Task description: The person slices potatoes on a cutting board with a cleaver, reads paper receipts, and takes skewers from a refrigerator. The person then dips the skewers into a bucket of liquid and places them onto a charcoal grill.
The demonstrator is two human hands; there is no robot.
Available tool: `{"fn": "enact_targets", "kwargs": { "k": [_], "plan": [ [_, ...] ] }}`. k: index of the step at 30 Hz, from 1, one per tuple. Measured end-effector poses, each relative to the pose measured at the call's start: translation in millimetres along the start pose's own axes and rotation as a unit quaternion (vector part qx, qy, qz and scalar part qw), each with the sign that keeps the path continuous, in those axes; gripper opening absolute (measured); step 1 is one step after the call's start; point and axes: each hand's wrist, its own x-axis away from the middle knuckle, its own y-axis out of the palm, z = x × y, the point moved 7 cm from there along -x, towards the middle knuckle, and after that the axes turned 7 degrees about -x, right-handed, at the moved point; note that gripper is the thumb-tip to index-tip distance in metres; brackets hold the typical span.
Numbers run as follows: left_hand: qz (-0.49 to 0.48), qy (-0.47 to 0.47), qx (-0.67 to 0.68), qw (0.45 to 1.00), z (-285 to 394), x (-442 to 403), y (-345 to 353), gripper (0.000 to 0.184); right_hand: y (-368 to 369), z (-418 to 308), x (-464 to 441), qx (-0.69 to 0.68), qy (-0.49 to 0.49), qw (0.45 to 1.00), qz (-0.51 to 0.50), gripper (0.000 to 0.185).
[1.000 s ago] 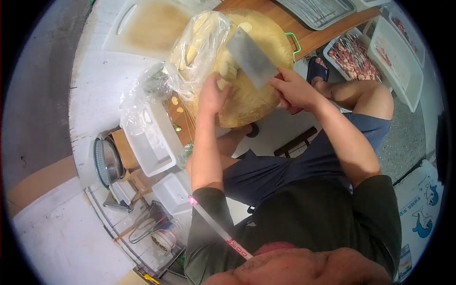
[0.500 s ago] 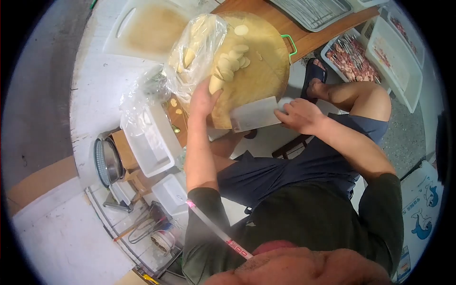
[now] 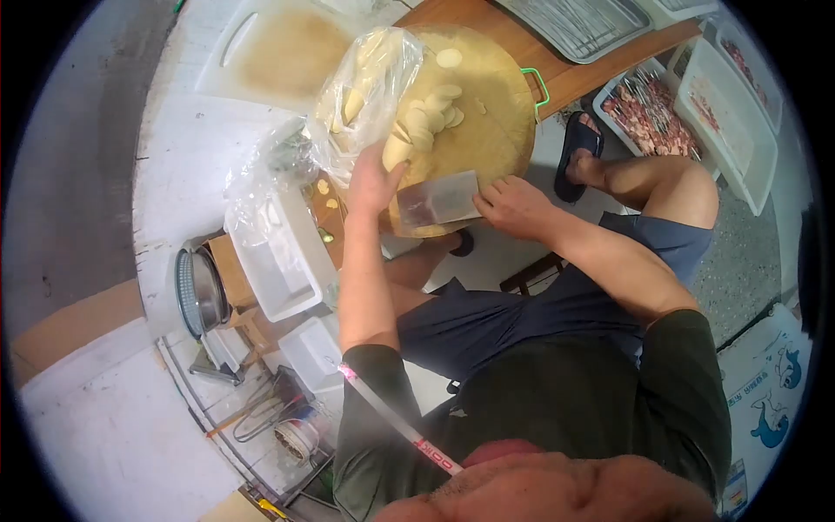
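My left hand (image 3: 372,183) is closed around a pale, peeled piece that looks like potato (image 3: 397,152), near the left edge of the round wooden chopping board (image 3: 496,113). In my right hand (image 3: 515,207) is a cleaver, its handle hidden by the fingers. The broad cleaver blade (image 3: 442,198) lies low over the board's near edge, to the right of my left hand and apart from the piece. Thin oval slices (image 3: 420,120) overlap in a row beyond the held piece, and a single slice (image 3: 449,58) lies farther off.
A clear plastic bag (image 3: 383,65) with more pale pieces rests on the board's left side. White trays (image 3: 291,309) stand at the left. A metal tray of skewers (image 3: 578,26) is at the back. Skewered meat fills a bin (image 3: 648,113) on the right.
My right hand has brought the cleaver leftward and slightly away from my body, over the board and closer to my left hand. My left hand keeps its grip on the piece.
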Motion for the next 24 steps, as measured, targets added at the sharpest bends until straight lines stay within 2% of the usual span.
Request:
{"fn": "enact_targets", "kwargs": {
  "k": [2, 8, 11, 15, 18, 21, 23, 24],
  "plan": [
    [0.031, 0.010, -0.014, 0.999, -2, 9, -3, 0.053, 0, 3, -3, 0.022, -0.015, 1.000, 0.016, 0.015],
    [0.107, 0.024, -0.049, 0.993, 2, 45, -16, 0.047, -15, 11, -7, 0.008, 0.017, 0.998, 0.066, 0.018],
    [0.196, 0.007, -0.091, 0.976, 0, 69, -20, 0.039, -59, 16, 18, -0.061, 0.127, 0.986, 0.094, 0.030],
    [0.122, -0.007, -0.030, 0.992, 23, 73, -6, 0.031, -107, 44, 64, -0.076, 0.249, 0.962, 0.085, 0.028],
    [0.058, -0.035, 0.019, 0.998, 65, 48, 9, 0.031, -130, 69, 88, -0.096, 0.324, 0.939, 0.061, 0.029],
    [0.034, -0.036, 0.024, 0.998, 96, -10, 48, 0.039, -137, 86, 96, -0.122, 0.343, 0.928, 0.081, 0.027],
    [-0.003, -0.107, 0.064, 0.992, 104, -50, 82, 0.042, -136, 97, 98, -0.130, 0.346, 0.925, 0.085, 0.026],
    [0.004, -0.129, 0.043, 0.991, 115, -59, 79, 0.042, -134, 98, 92, -0.136, 0.341, 0.926, 0.087, 0.026]
  ]
}}
